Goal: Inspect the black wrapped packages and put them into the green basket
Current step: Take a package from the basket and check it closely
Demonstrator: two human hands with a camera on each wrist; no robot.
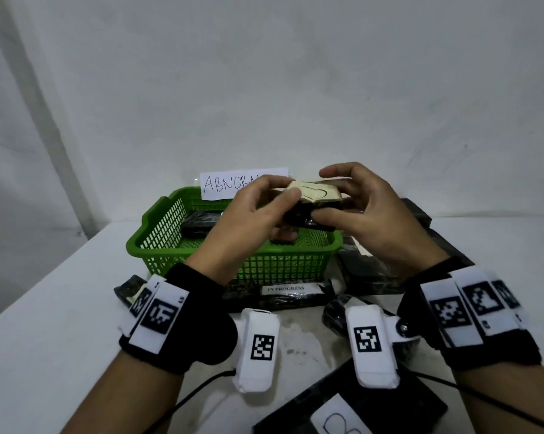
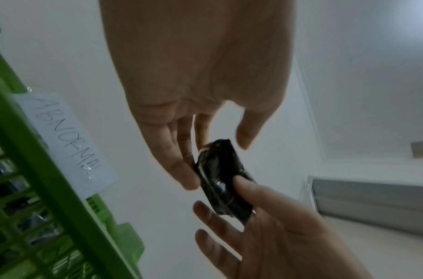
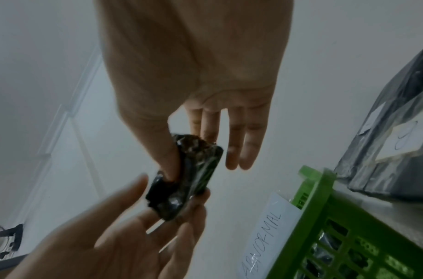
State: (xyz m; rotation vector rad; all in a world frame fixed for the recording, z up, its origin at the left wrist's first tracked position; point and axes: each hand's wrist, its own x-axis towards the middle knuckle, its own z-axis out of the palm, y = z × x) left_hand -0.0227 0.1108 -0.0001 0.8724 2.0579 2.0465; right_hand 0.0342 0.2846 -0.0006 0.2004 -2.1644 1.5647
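Observation:
A small black wrapped package with a cream label on its top is held by both hands above the green basket. My left hand pinches its left end, thumb on top and fingers underneath. My right hand grips the right end with the thumb on the near side and the index finger raised above. The left wrist view shows the package between the fingers of both hands. In the right wrist view my thumb presses into the package. Another black package lies inside the basket.
A paper sign reading ABNORMAL stands behind the basket. More black packages lie around it: a stack on the right, one labelled IN PROGRESS in front, a small one at the left, and a large one near the front edge.

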